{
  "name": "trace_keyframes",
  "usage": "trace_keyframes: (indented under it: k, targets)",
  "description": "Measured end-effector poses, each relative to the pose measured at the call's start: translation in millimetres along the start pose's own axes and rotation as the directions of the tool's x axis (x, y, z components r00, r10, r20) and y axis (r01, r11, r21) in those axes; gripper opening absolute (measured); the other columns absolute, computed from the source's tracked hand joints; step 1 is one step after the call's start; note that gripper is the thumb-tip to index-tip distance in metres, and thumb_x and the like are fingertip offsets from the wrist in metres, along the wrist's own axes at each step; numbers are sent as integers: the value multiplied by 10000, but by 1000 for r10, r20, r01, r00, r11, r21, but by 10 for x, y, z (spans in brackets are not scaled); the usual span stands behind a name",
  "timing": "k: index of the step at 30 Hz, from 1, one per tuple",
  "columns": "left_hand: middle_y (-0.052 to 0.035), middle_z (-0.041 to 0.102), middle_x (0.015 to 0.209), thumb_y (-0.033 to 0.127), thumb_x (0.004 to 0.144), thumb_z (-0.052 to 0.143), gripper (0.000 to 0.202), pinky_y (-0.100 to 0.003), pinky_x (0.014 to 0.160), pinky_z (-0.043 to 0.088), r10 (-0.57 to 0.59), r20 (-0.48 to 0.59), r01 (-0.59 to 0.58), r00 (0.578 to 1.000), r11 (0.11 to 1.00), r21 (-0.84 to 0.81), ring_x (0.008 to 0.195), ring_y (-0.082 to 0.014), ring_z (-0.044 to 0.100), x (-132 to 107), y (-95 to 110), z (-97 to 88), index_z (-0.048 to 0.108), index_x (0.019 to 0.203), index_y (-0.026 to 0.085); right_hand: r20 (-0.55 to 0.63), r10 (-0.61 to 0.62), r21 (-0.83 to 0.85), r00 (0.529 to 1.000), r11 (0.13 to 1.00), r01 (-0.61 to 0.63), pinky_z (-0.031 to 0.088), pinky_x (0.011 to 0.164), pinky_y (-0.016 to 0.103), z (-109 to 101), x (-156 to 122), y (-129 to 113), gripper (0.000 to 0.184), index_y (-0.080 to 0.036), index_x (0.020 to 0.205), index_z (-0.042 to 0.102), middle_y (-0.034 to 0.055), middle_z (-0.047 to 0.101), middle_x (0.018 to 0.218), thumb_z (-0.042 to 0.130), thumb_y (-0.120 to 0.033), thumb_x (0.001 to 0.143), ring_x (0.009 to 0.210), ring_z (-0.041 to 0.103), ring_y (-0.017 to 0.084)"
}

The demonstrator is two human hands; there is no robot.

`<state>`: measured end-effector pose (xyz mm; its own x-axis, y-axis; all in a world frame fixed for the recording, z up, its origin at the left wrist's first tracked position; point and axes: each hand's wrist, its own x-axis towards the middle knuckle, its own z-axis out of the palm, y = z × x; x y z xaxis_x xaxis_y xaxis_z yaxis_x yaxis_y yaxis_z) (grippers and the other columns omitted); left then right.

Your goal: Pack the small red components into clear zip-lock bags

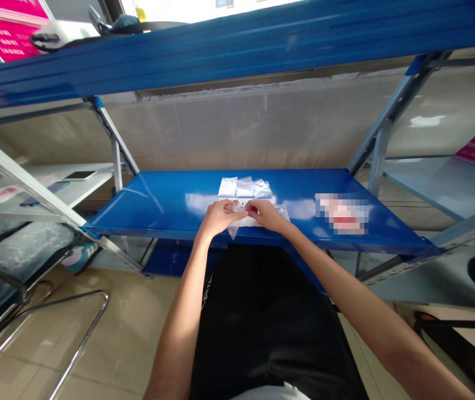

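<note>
My left hand (219,216) and my right hand (265,215) meet above a blue steel shelf (170,208). Their fingertips pinch a small clear plastic bag (239,207) with something pale and reddish inside, too small to make out. A larger clear plastic sheet or bag (281,211) lies partly under my hands. Just behind them, several small clear zip bags (245,188) lie side by side on the shelf. To the right sits a pixelated printed item (341,214), its content unreadable.
A blue shelf beam (237,50) crosses overhead, with grey metal uprights (381,144) at both sides. On a white shelf at left lies a phone (79,175). A chrome chair frame (74,328) stands low at left, and my black-clothed lap (270,322) lies below.
</note>
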<state>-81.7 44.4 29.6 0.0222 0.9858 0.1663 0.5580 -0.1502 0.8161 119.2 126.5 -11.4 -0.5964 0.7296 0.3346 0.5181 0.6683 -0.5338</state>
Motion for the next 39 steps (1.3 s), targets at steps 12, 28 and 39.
trace_keyframes:
  k: [12,28,39]
  targets:
    - [-66,808,936,541,755,837,432,-287,744,543,64,66,-59,996,995,-75,934,-263,761,-18,101,80,788,1004,192,77,-52,333,996,943,23,459,734,315,-423,18,-271,240,-180,857,766,55,745,826,642,-383,881,774,609,200]
    - [-81,808,927,584,740,839,472,-302,738,561,34,-11,-34,999,999,-9,906,-275,760,-13,4,12,801,1003,193,-3,48,-97,999,994,-48,397,733,275,37,8,77,177,-161,912,794,86,723,862,624,-118,883,801,624,203]
    - [-54,809,930,566,761,831,411,-305,792,555,9,-35,-7,999,999,54,938,-264,763,-25,106,-49,795,967,213,67,-2,-226,998,974,17,372,737,289,104,46,-23,195,-137,915,766,119,658,939,572,-125,939,848,595,224]
